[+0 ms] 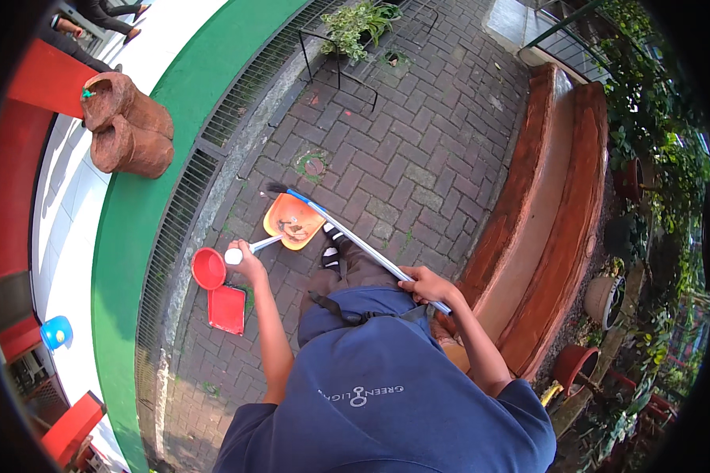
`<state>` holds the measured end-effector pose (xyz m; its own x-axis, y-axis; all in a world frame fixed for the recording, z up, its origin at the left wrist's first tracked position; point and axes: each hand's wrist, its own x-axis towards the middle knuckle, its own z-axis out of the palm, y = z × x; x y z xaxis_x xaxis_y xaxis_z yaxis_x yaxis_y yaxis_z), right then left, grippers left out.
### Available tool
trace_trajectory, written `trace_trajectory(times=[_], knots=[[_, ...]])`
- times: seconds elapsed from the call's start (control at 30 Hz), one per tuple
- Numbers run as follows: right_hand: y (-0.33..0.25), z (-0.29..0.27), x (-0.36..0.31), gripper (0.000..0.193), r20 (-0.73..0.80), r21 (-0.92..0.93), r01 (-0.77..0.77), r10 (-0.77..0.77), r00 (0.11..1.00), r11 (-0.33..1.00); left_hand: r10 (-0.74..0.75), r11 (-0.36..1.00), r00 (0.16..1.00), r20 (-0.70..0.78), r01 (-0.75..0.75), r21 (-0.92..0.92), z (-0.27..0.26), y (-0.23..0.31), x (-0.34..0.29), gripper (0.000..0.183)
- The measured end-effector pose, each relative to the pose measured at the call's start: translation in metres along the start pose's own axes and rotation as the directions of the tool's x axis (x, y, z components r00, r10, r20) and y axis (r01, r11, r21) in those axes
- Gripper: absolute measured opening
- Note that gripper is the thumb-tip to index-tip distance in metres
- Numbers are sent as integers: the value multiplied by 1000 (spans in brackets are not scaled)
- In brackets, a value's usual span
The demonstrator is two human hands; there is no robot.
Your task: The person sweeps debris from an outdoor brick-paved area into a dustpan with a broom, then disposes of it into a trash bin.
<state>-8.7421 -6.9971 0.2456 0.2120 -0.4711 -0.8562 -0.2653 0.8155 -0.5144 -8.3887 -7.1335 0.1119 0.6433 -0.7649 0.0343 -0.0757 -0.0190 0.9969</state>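
My left hand (pixel 248 265) is closed round the white handle of an orange dustpan (pixel 279 206), low over the paving. Dry leaves and dirt (pixel 295 230) lie in its pan. In my right hand (pixel 426 285) is the handle of a broom (pixel 360 246), silver with a blue lower part. The broom slants across the dustpan's right side, its dark bristles (pixel 277 188) beyond the pan's far edge. Beside my left hand is a round red container (pixel 208 269); a flat red square tray-like piece (pixel 226 310) lies just nearer.
A drain grate (pixel 183 206) and green strip (pixel 125 236) run along the left. Brown log-shaped planters (pixel 138 134) stand there. On the right is a long brown bench (pixel 556 197), with potted plants behind. A metal frame (pixel 339 67) with a plant stands ahead on the brick paving (pixel 426 150).
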Motion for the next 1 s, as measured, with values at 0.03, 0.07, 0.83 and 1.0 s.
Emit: trace_trajectory(times=[0.03,0.07,0.83,1.0], knots=[[11,7,-7,41,-48,30,8,-7,999,1000,-44,999,997,64,44,6,7,11,-5,19],[21,15,-15,42,-89,56,15,-10,996,998,-74,997,995,61,74,4,13,20,-8,20],[169,26,-112,36,-607,622,307,195,771,720,134,990,855,501,-91,-111,143,41,-107,17],[195,-42,-101,29,-638,649,351,232,734,675,119,993,832,542,-92,-76,212,51,-137,18]])
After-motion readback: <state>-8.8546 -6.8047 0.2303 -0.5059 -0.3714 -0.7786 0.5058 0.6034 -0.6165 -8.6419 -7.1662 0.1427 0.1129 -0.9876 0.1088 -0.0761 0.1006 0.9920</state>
